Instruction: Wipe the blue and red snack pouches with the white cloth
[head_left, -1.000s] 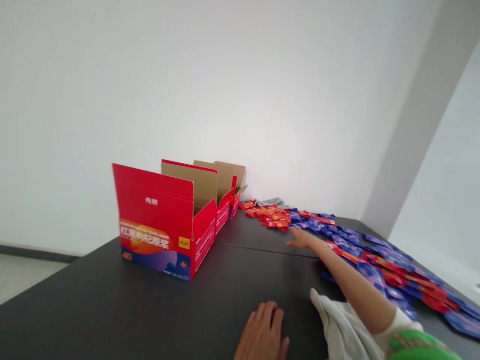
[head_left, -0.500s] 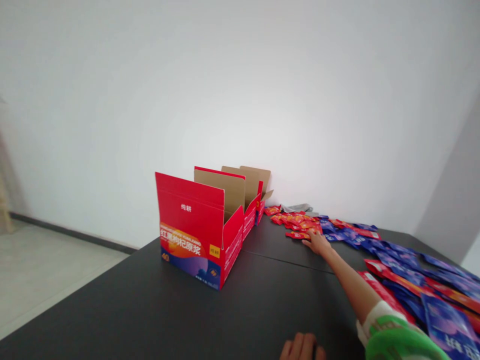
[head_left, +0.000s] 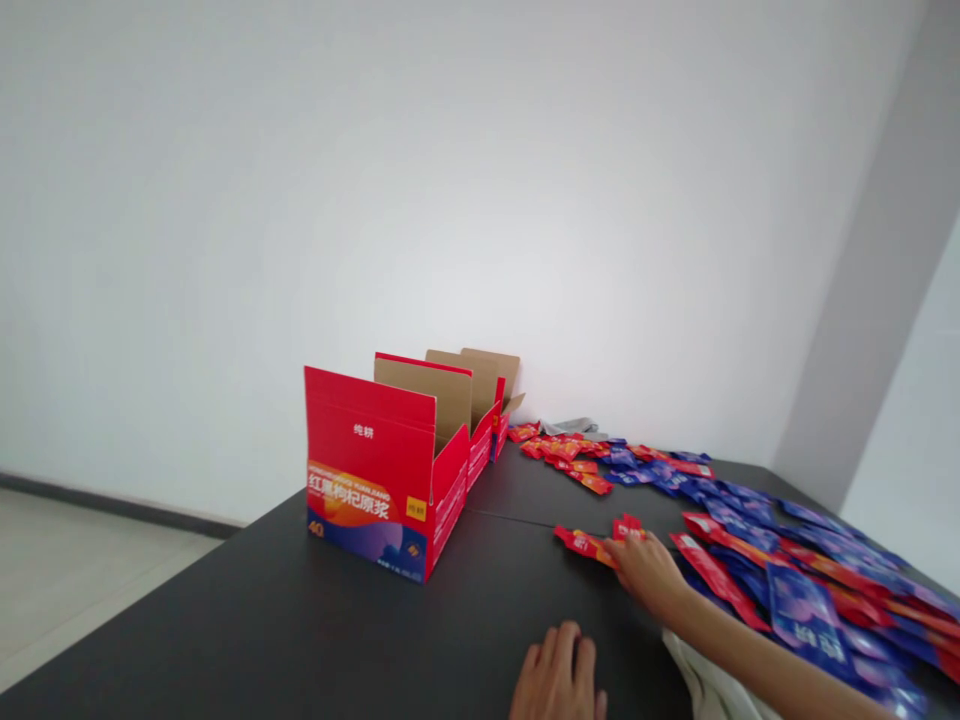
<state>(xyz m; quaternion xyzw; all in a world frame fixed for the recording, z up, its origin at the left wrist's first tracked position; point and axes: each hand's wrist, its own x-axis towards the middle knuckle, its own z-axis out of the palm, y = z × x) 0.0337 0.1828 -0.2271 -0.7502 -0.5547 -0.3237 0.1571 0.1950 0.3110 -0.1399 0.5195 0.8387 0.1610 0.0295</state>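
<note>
My right hand (head_left: 646, 571) lies on the black table (head_left: 300, 640) with its fingers closed on a few red sachets (head_left: 592, 542) that stick out to the left of it. My left hand (head_left: 559, 680) rests flat on the table at the bottom edge, fingers stretched out, holding nothing. To the left of both hands stands an open red carton (head_left: 375, 485), flaps up. Right of my right hand spreads a long heap of blue and red sachets (head_left: 795, 575).
Behind the first carton stand two more open red cartons (head_left: 480, 415) in a row toward the white wall. A pile of red sachets (head_left: 562, 452) and a grey cloth (head_left: 570, 427) lie at the table's far end. A white cloth (head_left: 705, 685) lies under my right forearm.
My right hand has drawn back from the far red pile toward me, now with a few red sachets in it. My left hand shows more fully at the bottom edge.
</note>
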